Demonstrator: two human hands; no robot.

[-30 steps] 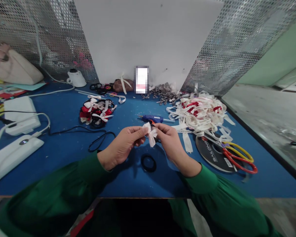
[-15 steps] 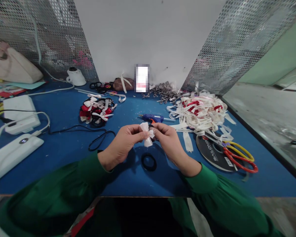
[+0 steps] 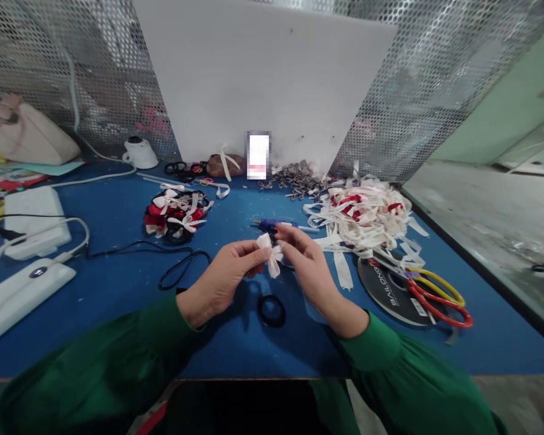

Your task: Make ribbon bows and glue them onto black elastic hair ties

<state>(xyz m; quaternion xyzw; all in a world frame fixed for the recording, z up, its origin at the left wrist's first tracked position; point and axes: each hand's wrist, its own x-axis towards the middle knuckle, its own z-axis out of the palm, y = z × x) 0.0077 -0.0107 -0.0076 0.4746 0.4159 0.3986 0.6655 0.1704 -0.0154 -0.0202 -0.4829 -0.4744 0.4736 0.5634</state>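
Note:
A small white ribbon bow (image 3: 274, 264) is pinched between the thumb and fingers of my left hand (image 3: 229, 273). My right hand (image 3: 309, 270) is at the bow's right side, its thumb and forefinger close to a dark piece behind the bow. Whether those fingertips grip it is too small to tell. Below the bow, a black hair band (image 3: 271, 310) lies on the blue table (image 3: 131, 314). Just beyond my hands rests a blue glue gun (image 3: 268, 225), partly hidden by my right fingers.
Finished bows (image 3: 174, 214) are heaped at the left, white and red ribbons (image 3: 367, 211) at the right. Scissors (image 3: 439, 299) lie on a black disc (image 3: 385, 293). A power bank (image 3: 27, 296), power strip (image 3: 36, 220) and cables occupy the left. A phone (image 3: 258, 156) leans against the white board (image 3: 267, 78).
The view has tilted slightly, so the table sits lower. My right fingers have opened a little and moved up from the bow, which has turned slightly in my left hand.

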